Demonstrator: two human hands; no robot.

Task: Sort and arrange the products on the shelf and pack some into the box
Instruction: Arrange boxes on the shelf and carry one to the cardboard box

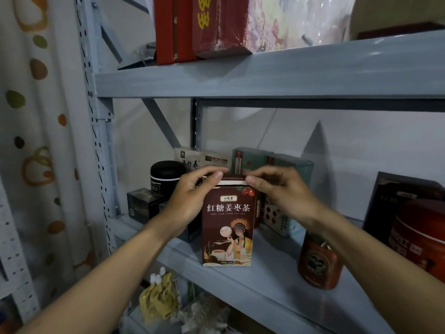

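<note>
The brown tea box [227, 227] stands upright in the centre of the frame, near the front edge of the grey middle shelf [265, 283], with its printed face turned toward me. My left grip [192, 201] pinches its top left corner, thumb on the front and fingers curled over the top. My right grip [277, 191] pinches the top right corner the same way, thumb tip on the pale strip along the upper edge. Left of the box, behind my left wrist, sit a black round jar [166, 174] and, in front of it, a small black carton [142, 203]. Behind my hands, a white box [192, 160] and two teal boxes [289, 165] stand against the back wall. To the lower right, a red-brown tin [317, 261] stands on the same shelf, partly behind my right forearm. A larger red round tin [419, 237] sits at the right edge of the frame in front of a dark box [395, 196]. Red boxes [199, 27] stand on the upper shelf at the top, and yellow pouches [159, 300] lie below at the bottom.
</note>
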